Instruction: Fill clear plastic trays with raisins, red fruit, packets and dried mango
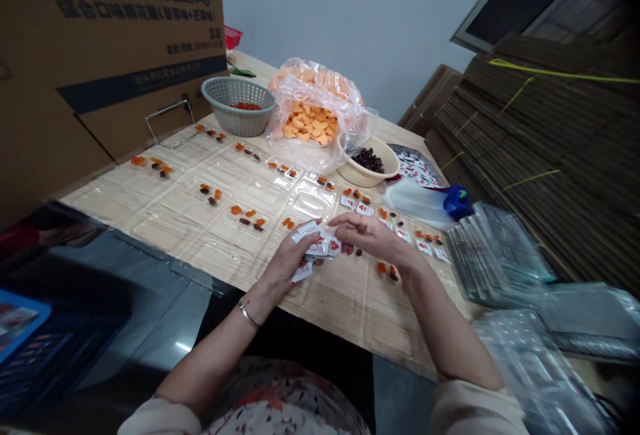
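Several small white sachets with red print (317,243) are bunched in my left hand (287,255), its thumb pressed over them. My right hand (367,235) hovers just to the right, fingers bent and spread apart, tips close to the sachets. Nothing shows in its grip, though part of the thumb side is hidden. Under and around both hands lie clear plastic trays (270,191) on the table, with orange dried fruit pieces (236,210) and dark dried fruits (259,224) in their compartments. Some trays on the right also hold sachets (364,209).
At the back stand a grey basket (239,125), a clear bag of orange slices (310,125), a cream bowl of dark fruits (363,175) and a sachet heap (417,168). Stacked plastic trays (495,255) sit right; a large carton (125,61) rises left.
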Tool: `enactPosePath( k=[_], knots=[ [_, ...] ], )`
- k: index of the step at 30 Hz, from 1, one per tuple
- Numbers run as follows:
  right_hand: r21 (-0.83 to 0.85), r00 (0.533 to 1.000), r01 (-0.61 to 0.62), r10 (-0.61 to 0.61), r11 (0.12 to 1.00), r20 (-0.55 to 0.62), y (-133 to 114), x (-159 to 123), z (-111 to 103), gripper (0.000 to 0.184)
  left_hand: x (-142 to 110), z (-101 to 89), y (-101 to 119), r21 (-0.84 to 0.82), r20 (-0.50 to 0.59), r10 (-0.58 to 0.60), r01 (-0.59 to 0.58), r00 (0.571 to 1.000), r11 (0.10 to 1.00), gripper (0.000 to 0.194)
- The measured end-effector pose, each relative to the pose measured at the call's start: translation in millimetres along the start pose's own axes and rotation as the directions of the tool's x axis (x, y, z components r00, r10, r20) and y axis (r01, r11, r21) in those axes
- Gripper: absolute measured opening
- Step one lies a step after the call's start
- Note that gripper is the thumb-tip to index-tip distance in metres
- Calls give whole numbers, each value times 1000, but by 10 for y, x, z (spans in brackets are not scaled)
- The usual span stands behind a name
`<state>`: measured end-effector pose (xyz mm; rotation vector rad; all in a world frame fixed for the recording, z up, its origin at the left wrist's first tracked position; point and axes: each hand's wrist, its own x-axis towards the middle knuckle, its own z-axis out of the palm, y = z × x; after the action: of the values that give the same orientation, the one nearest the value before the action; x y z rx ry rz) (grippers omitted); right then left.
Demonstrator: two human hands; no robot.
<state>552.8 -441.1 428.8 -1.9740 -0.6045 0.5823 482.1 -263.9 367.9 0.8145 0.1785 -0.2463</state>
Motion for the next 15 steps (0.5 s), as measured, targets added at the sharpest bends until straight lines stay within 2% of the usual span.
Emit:
enactPosePath(
  k=[2, 4, 7, 9, 12, 15],
  knots=[
    [67, 1000, -21, 22, 998, -8, -98, -120, 156, 37, 17, 17, 1, -24, -21, 60, -60, 998, 998, 58],
    [119, 996, -13, 22, 993, -82, -142, -170, 257, 35, 28, 36, 0, -54, -45, 76, -78, 996, 995, 56],
    [222, 975, 27, 23, 975, -220, -150, -147, 265, 34, 38, 35, 6, -114, -95, 42, -53, 995, 992, 50],
    [244, 949, 85, -4, 966, -315, -102, -64, 174, 35, 45, 2, 13, -159, -128, 19, -39, 992, 987, 46],
    [147, 887, 144, -61, 979, -457, 89, 207, -57, 42, 49, -71, 22, -194, -163, 7, -39, 987, 980, 45],
    [-50, 835, 13, -38, 999, -549, 378, 625, -282, 40, 26, -113, 42, -205, -174, -7, -30, 985, 978, 43]
  ],
)
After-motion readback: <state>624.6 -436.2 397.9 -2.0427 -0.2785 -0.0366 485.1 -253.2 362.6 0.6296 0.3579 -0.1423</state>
